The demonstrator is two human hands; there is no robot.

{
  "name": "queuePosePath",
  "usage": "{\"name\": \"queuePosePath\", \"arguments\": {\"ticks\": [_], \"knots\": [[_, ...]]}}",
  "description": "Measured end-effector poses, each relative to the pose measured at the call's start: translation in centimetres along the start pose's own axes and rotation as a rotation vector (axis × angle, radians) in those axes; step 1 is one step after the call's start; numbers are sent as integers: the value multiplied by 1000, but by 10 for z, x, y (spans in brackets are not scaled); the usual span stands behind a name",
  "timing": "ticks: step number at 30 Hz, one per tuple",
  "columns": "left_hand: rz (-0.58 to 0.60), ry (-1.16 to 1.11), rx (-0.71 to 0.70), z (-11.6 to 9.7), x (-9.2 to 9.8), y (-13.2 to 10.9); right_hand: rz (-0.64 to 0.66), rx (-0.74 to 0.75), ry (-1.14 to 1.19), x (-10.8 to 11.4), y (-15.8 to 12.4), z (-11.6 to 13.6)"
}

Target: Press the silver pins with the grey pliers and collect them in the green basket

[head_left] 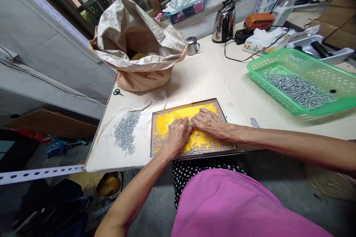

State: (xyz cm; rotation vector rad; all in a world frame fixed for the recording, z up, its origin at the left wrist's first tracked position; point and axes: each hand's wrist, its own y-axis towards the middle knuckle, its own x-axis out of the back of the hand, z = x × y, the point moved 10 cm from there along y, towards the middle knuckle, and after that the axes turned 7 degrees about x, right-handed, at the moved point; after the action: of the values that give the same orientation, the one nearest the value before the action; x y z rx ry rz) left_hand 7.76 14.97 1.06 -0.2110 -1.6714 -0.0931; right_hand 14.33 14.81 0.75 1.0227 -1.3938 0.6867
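My left hand (178, 133) and my right hand (209, 122) meet over a shallow tray (152, 133) with a yellow bottom and a brown rim. The fingers of both are closed on a small blue-grey flat piece (190, 123), mostly covered by them; its exact kind I cannot make out. Small silvery metal pins (200, 148) lie along the tray's edges, thickest at the near side and the left corner. A few are scattered across the yellow. Left of the tray, a pile of similar pins (126, 133) rests on a white cloth (102, 151).
Behind the tray stands a large open paper sack (144, 77). Small scissors (118, 92) lie beside it. A green basket (289, 107) of metal pins is at the right. Farther back are a metal cup (192, 46), a kettle (224, 22) and a black cord (241, 60).
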Motion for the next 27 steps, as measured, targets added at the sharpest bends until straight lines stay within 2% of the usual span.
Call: {"name": "queuePosePath", "arguments": {"ticks": [2, 4, 6, 8, 11, 14, 17, 19, 20, 21, 23, 25, 27], "knots": [[-51, -46, -26, -2, 3, -1, -49, -41, 45, 8, -5, -8], [-149, -80, -93, -7, 12, -7, -129, -62, 107, 22, -11, -15], [-231, -65, -207, -19, 21, -17, -195, -56, 160, 36, -18, -22], [-253, -8, -320, -32, 25, -27, -223, -81, 181, 43, -25, -38], [-220, 78, -436, -52, 27, -35, -226, -138, 162, 37, -33, -72], [-184, 113, -532, -71, 30, -36, -181, -110, 205, 21, -31, -94], [-204, 100, -518, -70, 38, -34, -174, -123, 244, 16, -32, -108], [-274, 66, -399, -44, 50, -36, -201, -183, 260, 18, -41, -119], [-331, 46, -281, -19, 58, -39, -215, -225, 273, 19, -48, -126], [-388, 29, -136, 12, 66, -46, -226, -272, 292, 19, -56, -133], [-496, 31, 266, 93, 79, -72, -219, -347, 358, 11, -72, -145], [-462, 117, 569, 164, 77, -107, -175, -361, 456, -2, -81, -148], [-326, 212, 748, 216, 63, -137, -159, -321, 522, -11, -81, -142]]}}
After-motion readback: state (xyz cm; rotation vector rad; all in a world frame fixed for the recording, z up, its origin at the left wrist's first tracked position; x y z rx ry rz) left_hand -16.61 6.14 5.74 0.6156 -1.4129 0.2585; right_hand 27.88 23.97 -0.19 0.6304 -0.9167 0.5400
